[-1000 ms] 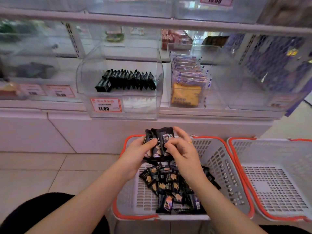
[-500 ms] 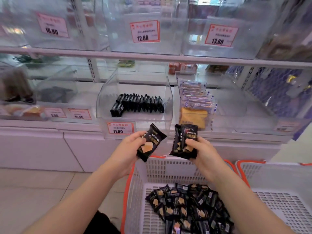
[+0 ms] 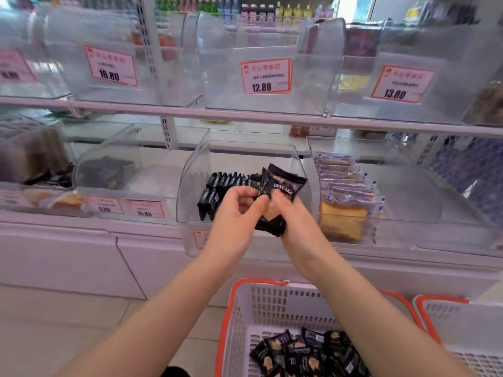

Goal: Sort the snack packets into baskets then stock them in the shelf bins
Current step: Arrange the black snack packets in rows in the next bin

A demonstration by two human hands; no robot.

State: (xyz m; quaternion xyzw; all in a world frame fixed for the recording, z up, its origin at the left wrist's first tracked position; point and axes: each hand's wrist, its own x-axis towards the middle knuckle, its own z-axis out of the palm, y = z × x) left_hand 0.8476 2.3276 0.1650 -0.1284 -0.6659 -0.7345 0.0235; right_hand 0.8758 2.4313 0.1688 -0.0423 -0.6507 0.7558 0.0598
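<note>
Both my hands are raised in front of a clear shelf bin [image 3: 190,170] that holds a row of upright black packets [image 3: 217,186]. My left hand [image 3: 235,213] pinches one black packet [image 3: 262,183] between thumb and fingers. My right hand [image 3: 292,216] grips a black "DRYCAKE" packet [image 3: 284,183], and I cannot tell whether more lie behind it. The two hands touch, with the packets pressed together. Below, a white basket with an orange rim [image 3: 258,300] holds several more black packets [image 3: 307,355].
A second white, orange-rimmed basket [image 3: 446,314] stands to the right. The neighbouring bin on the right holds purple-wrapped cake packets [image 3: 345,191]. Clear bins with price tags 16.80 [image 3: 110,66], 12.80 [image 3: 265,76] and 13.80 [image 3: 400,83] line the upper shelf. Left bins hold dark snacks.
Both hands lifted black packets out of the basket and rose to the bin's front. The hands, apart half a second ago, have now come together.
</note>
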